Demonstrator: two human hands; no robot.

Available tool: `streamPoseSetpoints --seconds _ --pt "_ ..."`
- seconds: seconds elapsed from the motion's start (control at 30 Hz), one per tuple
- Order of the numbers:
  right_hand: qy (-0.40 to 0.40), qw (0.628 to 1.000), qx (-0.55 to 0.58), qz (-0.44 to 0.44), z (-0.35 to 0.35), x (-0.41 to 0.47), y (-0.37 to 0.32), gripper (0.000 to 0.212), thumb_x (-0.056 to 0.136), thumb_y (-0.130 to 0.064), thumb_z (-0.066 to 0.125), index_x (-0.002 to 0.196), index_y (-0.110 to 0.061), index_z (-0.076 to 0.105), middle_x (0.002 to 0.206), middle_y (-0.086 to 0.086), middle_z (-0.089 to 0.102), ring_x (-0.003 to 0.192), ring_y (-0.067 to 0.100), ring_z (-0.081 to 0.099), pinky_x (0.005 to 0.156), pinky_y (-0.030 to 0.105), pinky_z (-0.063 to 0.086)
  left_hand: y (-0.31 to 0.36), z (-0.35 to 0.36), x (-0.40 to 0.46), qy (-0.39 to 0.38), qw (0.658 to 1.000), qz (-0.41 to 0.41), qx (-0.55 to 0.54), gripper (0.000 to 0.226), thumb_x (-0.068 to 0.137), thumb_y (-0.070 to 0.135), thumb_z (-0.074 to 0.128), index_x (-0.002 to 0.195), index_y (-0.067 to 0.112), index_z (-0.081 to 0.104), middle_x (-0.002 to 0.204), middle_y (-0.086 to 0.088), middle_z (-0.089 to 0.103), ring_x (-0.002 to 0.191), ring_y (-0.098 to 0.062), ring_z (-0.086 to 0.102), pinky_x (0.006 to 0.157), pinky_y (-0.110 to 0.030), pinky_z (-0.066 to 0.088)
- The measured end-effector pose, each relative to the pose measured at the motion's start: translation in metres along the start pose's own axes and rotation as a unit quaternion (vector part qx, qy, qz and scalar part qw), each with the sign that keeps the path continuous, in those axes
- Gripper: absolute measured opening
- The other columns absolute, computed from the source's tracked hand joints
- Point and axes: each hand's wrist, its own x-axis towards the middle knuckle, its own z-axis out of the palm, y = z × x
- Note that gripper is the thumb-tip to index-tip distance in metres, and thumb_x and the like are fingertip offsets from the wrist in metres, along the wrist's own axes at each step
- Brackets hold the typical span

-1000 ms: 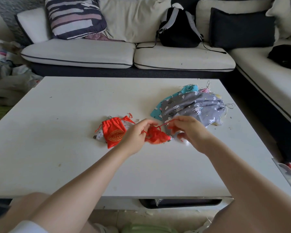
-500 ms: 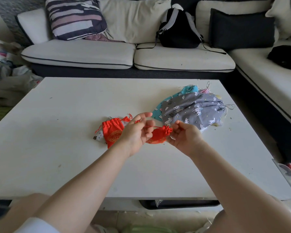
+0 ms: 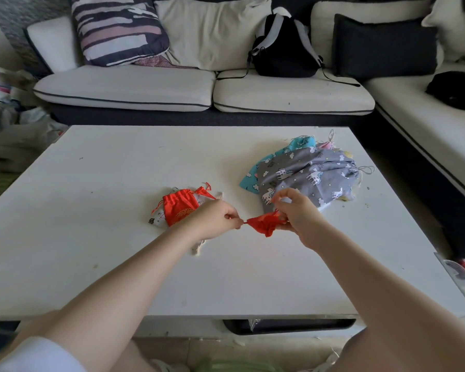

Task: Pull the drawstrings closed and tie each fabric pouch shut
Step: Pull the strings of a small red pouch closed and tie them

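While both forearms reach out over the white table (image 3: pixel 118 237), the head view shows a small red pouch (image 3: pixel 263 224) held just above its surface between the two hands. The left hand (image 3: pixel 215 220) has its fingers curled, thumb and forefinger pinching the red drawstring (image 3: pixel 244 223) at the pouch's bunched left tip. The right hand (image 3: pixel 297 212) grips the crumpled body of the same pouch from the other side, fingers bent round the fabric, with thumb and forefinger raised and pinched together above it; whether a cord runs between them is too fine to tell. Just left of the left hand, a second red pouch (image 3: pixel 179 208) with a gold emblem lies flat on the table, its neck gathered and its cords fanned out, resting on top of a pale printed pouch (image 3: pixel 156 220). Beyond the right hand, a grey pouch printed with white unicorns (image 3: pixel 312 175) lies over a turquoise pouch (image 3: pixel 253 179), both near the far right part of the table. Behind the table stands a cream sofa (image 3: pixel 124 87) bearing a striped cushion (image 3: pixel 118 28), a black backpack (image 3: pixel 285 49) and a dark cushion (image 3: pixel 381 47).
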Motion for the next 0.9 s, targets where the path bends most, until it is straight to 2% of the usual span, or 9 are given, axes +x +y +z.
streamPoseSetpoints --seconds 0.1,0.23,0.3,0.4,0.53,0.67,0.77,0.83,0.9 --pt "-0.041 0.997 -0.058 -0.033 0.005 -0.004 0.002 0.026 0.087 0.008 0.037 0.08 -0.011 0.053 0.049 0.001 0.06 0.038 0.01 0.058 0.054 0.024 0.054 0.003 0.004 0.001 0.018 0.995 -0.039 -0.086 0.031 0.095 0.024 0.043 0.066 0.018 0.05 0.06 0.002 0.041 0.051 -0.01 0.036 0.049 -0.024 0.027" --pt "-0.086 0.978 -0.167 -0.096 0.01 -0.009 0.008 0.03 0.08 0.01 0.037 0.073 -0.009 0.06 0.075 0.007 0.073 0.061 0.013 0.069 0.077 0.035 0.054 0.013 0.009 0.003 0.045 0.958 -0.076 -0.272 0.033 0.096 0.018 0.039 0.065 0.014 0.047 0.066 0.0 0.044 0.062 -0.013 0.042 0.06 -0.025 0.034" --pt "-0.096 0.968 -0.206 -0.109 0.012 -0.009 0.01 0.02 0.083 0.0 0.048 0.073 -0.007 0.064 0.074 0.005 0.074 0.072 0.019 0.071 0.085 0.043 0.054 0.018 0.011 0.003 0.038 0.947 -0.071 -0.312 0.032 0.098 0.017 0.036 0.069 0.013 0.049 0.069 0.0 0.05 0.068 -0.013 0.046 0.064 -0.025 0.038" --pt "-0.098 0.958 -0.243 -0.115 0.011 -0.011 0.01 0.016 0.08 -0.024 0.067 0.067 -0.013 0.066 0.068 -0.002 0.074 0.083 0.032 0.068 0.08 0.047 0.052 0.023 0.013 0.001 0.035 0.94 -0.038 -0.338 0.032 0.1 0.016 0.034 0.073 0.015 0.051 0.068 0.002 0.054 0.069 -0.01 0.049 0.068 -0.025 0.04" --pt "-0.078 0.973 -0.195 -0.097 0.008 -0.012 0.01 0.022 0.079 -0.016 0.067 0.059 -0.012 0.059 0.059 -0.002 0.069 0.067 0.024 0.068 0.076 0.045 0.052 0.027 0.016 -0.004 0.02 0.934 0.008 -0.356 0.026 0.099 0.013 0.038 0.08 0.015 0.056 0.07 0.003 0.05 0.068 -0.008 0.047 0.063 -0.015 0.041" --pt "0.052 0.975 -0.168 -0.135 0.012 -0.012 0.012 0.032 0.084 -0.018 0.059 0.053 -0.009 0.053 0.052 0.001 0.051 0.057 0.02 0.049 0.059 0.031 0.041 0.027 0.018 -0.003 0.042 0.925 0.024 -0.376 0.02 0.097 0.013 0.045 0.084 0.015 0.06 0.068 0.003 0.05 0.065 -0.007 0.047 0.063 -0.018 0.041" --pt "0.083 0.978 -0.125 -0.146 0.015 -0.016 0.01 0.035 0.089 -0.024 0.054 0.058 -0.007 0.057 0.05 -0.004 0.052 0.05 0.01 0.046 0.053 0.021 0.039 0.031 0.02 -0.001 0.073 0.926 -0.004 -0.37 0.019 0.093 0.017 0.053 0.076 0.021 0.062 0.06 0.004 0.051 0.054 -0.005 0.047 0.049 -0.014 0.037" --pt "0.078 0.983 -0.095 -0.137 0.017 -0.015 0.009 0.038 0.088 -0.03 0.053 0.062 -0.003 0.057 0.055 0.001 0.053 0.054 0.014 0.046 0.056 0.025 0.042 0.035 0.021 -0.001 0.098 0.931 -0.016 -0.352 0.019 0.09 0.021 0.058 0.072 0.022 0.065 0.056 0.005 0.051 0.049 -0.003 0.047 0.043 -0.011 0.035" --pt "0.077 0.99 -0.033 -0.116 0.018 -0.013 0.009 0.037 0.081 -0.037 0.056 0.059 -0.008 0.058 0.061 0.008 0.059 0.062 0.025 0.055 0.068 0.041 0.052 0.037 0.019 -0.001 0.113 0.932 -0.01 -0.344 0.019 0.089 0.022 0.059 0.073 0.016 0.067 0.055 0.003 0.052 0.045 -0.001 0.048 0.042 -0.009 0.035"
